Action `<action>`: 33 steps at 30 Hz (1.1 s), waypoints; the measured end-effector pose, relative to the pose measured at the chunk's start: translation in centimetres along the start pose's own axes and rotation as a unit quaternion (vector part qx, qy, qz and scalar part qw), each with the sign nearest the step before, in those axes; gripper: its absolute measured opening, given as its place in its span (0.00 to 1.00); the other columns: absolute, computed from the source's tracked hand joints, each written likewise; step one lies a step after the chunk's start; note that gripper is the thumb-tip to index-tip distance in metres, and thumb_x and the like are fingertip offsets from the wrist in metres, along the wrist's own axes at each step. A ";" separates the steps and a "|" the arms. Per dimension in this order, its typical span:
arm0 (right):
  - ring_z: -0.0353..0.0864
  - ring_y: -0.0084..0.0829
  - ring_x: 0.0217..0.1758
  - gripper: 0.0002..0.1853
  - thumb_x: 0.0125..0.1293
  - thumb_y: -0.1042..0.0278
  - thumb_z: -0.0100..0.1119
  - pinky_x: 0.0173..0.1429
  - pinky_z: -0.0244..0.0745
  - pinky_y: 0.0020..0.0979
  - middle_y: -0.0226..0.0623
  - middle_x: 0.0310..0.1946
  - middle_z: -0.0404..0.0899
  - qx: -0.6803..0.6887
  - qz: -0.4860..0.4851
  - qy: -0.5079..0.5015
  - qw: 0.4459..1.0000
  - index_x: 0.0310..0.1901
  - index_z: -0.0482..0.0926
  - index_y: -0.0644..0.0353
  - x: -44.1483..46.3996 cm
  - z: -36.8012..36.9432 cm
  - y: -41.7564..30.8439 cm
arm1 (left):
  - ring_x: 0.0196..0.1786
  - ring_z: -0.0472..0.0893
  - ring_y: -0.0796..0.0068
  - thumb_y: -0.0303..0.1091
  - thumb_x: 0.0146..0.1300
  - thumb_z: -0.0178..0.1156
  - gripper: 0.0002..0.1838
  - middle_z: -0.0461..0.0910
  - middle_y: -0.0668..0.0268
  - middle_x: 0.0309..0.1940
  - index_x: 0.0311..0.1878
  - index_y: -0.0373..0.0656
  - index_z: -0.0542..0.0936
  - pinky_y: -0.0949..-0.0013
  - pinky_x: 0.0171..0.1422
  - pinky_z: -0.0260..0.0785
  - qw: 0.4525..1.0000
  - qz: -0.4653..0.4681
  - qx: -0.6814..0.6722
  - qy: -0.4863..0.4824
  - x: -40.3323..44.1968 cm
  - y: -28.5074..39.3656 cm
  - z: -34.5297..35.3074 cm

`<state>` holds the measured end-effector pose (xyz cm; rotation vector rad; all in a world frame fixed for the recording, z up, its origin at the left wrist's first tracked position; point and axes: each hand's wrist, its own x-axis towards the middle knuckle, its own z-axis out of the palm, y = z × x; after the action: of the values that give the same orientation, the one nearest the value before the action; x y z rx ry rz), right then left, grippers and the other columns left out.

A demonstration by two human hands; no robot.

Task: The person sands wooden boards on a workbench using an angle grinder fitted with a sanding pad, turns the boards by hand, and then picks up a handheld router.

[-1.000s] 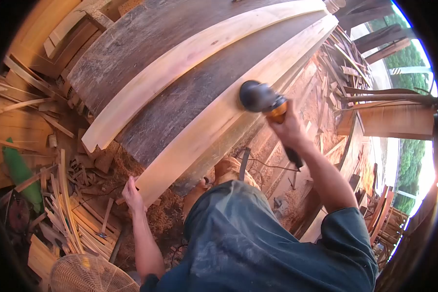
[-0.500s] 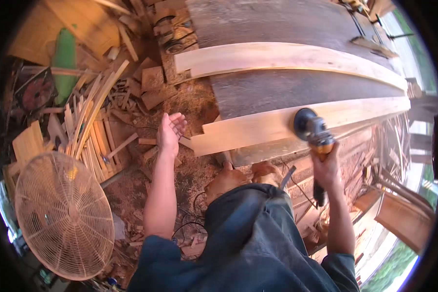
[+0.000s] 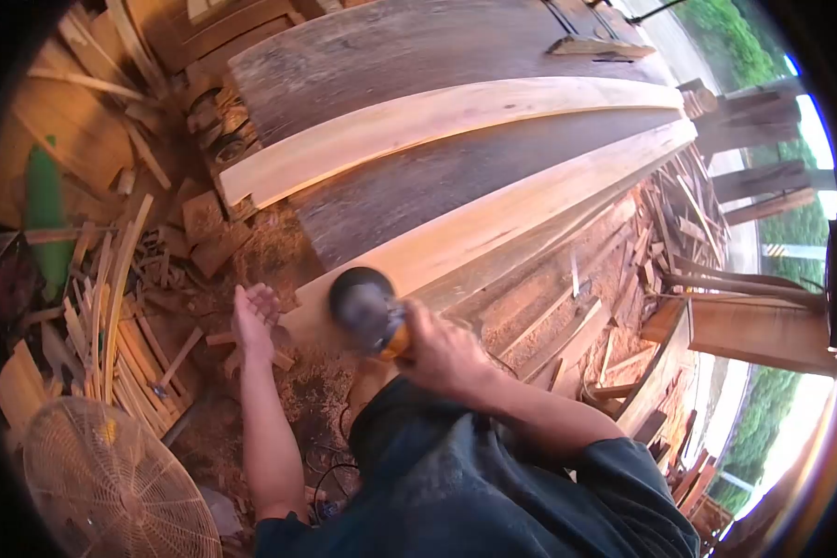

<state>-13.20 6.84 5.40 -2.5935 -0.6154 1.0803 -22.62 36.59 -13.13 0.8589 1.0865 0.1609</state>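
Note:
An angle grinder [image 3: 374, 316] with a round dark disc is gripped in my right hand [image 3: 446, 352]. Its disc covers part of the near plank [image 3: 479, 228] close to the left end; whether it touches the wood I cannot tell. My left hand [image 3: 256, 316] is held out beside that end, fingers apart and nothing in it. A second, curved plank [image 3: 437, 116] lies farther back. Both planks rest on a dark, worn tabletop [image 3: 344, 74].
A round fan [image 3: 121, 484] with a wire guard stands at lower left. Thin wood strips [image 3: 112, 316] are stacked beyond it, near a green object [image 3: 44, 219]. Offcuts and sawdust litter the floor. Boards [image 3: 753, 330] lean at the right.
My right hand has carried the grinder leftward along the near plank to its left end. My left hand remains open beside that end. The camera view has turned and shifted.

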 end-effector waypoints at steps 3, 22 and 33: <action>0.85 0.60 0.55 0.43 0.61 0.54 0.74 0.56 0.81 0.56 0.57 0.52 0.82 0.042 0.054 0.090 0.994 0.70 0.58 0.57 -0.8 -3.4 5.2 | 0.51 0.82 0.68 0.69 0.78 0.43 0.38 0.84 0.63 0.49 0.56 0.38 0.80 0.64 0.60 0.72 0.995 0.009 0.101 -0.020 -1.3 -1.9 2.9; 0.83 0.41 0.40 0.30 0.65 0.55 0.76 0.44 0.79 0.43 0.49 0.38 0.82 0.152 0.232 0.415 0.867 0.54 0.66 0.63 2.4 -20.0 32.8 | 0.38 0.82 0.72 0.56 0.82 0.48 0.31 0.84 0.64 0.35 0.40 0.34 0.84 0.65 0.45 0.75 0.983 0.055 0.169 0.042 -2.0 -2.4 5.4; 0.85 0.60 0.53 0.42 0.59 0.55 0.73 0.57 0.81 0.54 0.62 0.49 0.82 0.044 0.060 0.077 0.994 0.69 0.59 0.58 2.5 -9.8 10.5 | 0.38 0.83 0.70 0.54 0.82 0.48 0.30 0.85 0.62 0.35 0.42 0.33 0.85 0.64 0.45 0.76 0.967 0.076 0.237 0.054 -1.2 -3.4 4.7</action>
<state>-1.58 -1.94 6.51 -2.6330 -0.3716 0.9070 -20.29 31.20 -13.76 1.3784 1.1800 0.0760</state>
